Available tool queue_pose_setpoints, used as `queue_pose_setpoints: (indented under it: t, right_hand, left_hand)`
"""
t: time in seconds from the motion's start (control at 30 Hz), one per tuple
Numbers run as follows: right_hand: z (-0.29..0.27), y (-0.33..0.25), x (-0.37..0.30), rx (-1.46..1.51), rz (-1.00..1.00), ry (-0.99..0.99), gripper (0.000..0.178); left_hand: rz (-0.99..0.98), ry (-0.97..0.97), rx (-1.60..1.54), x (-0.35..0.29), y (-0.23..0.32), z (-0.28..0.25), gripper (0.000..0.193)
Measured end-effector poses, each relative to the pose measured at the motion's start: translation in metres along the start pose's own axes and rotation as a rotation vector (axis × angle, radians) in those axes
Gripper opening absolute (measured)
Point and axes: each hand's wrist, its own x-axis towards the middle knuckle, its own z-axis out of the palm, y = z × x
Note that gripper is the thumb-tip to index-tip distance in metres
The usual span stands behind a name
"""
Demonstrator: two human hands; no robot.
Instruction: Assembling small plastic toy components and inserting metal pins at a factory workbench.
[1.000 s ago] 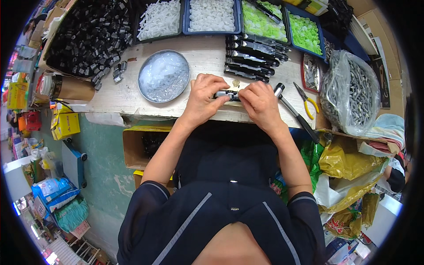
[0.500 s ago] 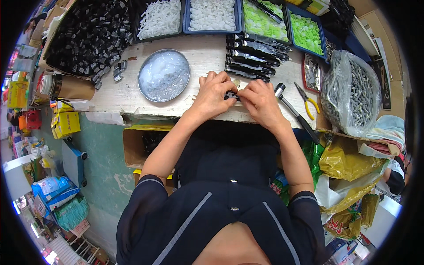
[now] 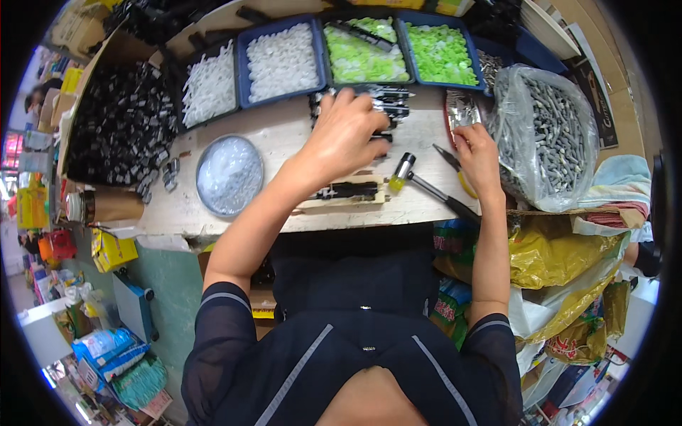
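My left hand (image 3: pixel 344 135) reaches over a row of long black bodies with metal strips (image 3: pixel 392 101), resembling cutter knives. Its fingers are apart, partly over the row. My right hand (image 3: pixel 477 157) is at the near end of a red-edged tray (image 3: pixel 449 119) of small shiny metal pieces. Its thumb and fingertips are pinched together; whatever is between them is too small to make out. Below the left hand, another black body (image 3: pixel 349 189) lies in a pale fixture (image 3: pixel 380 198). The yellow-handled pliers (image 3: pixel 465 183) are partly hidden by my right hand.
A hammer (image 3: pixel 426 186) with a yellow tip lies right of the fixture. Trays of white pieces (image 3: pixel 283 62) and green pieces (image 3: pixel 442 55) line the back. A round dish (image 3: pixel 229 176) and a heap of black parts (image 3: pixel 121 121) stand left, a plastic bag of grey parts (image 3: pixel 558 142) right.
Both hands have left the black piece at the table's front, which now shows in the fixture. My left hand has moved to the row, my right to the red-edged tray. The view has shifted.
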Motion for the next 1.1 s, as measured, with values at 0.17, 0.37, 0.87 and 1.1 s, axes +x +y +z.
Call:
queue_pose_setpoints:
  t: [0.17, 0.37, 0.87, 1.1]
  right_hand:
    - [0.009, 0.026, 0.018, -0.201, 0.054, -0.015, 0.014]
    - [0.022, 0.031, 0.037, -0.344, 0.108, -0.142, 0.018]
    - [0.012, 0.046, 0.031, 0.030, -0.009, 0.114, 0.012]
    - [0.003, 0.028, 0.023, 0.508, 0.206, 0.186, 0.012]
  left_hand:
    - [0.049, -0.057, 0.121, 0.133, -0.010, 0.038, 0.016]
    - [0.087, -0.140, 0.359, 0.197, -0.020, 0.087, 0.013]
    - [-0.036, 0.231, -0.149, 0.196, -0.042, 0.083, 0.011]
    - [-0.215, 0.259, -1.077, 0.149, -0.010, 0.042, 0.017]
